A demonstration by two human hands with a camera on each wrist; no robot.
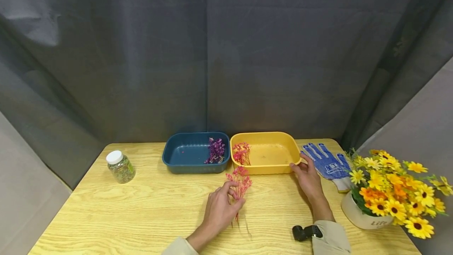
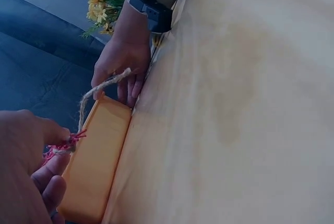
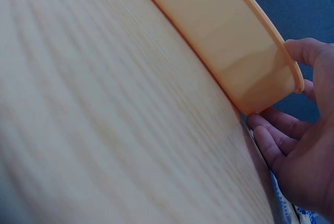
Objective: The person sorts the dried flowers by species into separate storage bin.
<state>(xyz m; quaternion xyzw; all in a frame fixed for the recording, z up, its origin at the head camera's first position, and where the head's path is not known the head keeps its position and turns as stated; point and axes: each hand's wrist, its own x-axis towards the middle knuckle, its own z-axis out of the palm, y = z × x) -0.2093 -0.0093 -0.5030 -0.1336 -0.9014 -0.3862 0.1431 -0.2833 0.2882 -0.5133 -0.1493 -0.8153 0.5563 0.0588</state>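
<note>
My left hand (image 1: 221, 207) pinches a small bunch of pink dried flowers (image 1: 241, 180) between thumb and fingers, with its thin stems pointing toward the table's front. A piece of twine (image 2: 86, 104) trails from the bunch in the left wrist view. At the near right corner of the yellow plastic basin (image 1: 265, 169), my right hand (image 1: 308, 178) holds the rim, the thumb on the rim and the other fingers around the corner. Another bunch of pink dried flowers (image 1: 242, 153) lies in the basin's left end. Purple dried flowers (image 1: 216, 150) lie in the right end of the blue basin (image 1: 194, 168).
A jar with a white lid (image 1: 122, 168) stands at the left of the wooden table (image 1: 141, 215). On the right lie a blue-and-white work glove (image 1: 329, 164) and a white pot (image 1: 364, 215) of yellow and orange flowers (image 1: 396, 192). A grey curtain (image 1: 212, 50) hangs behind the basins.
</note>
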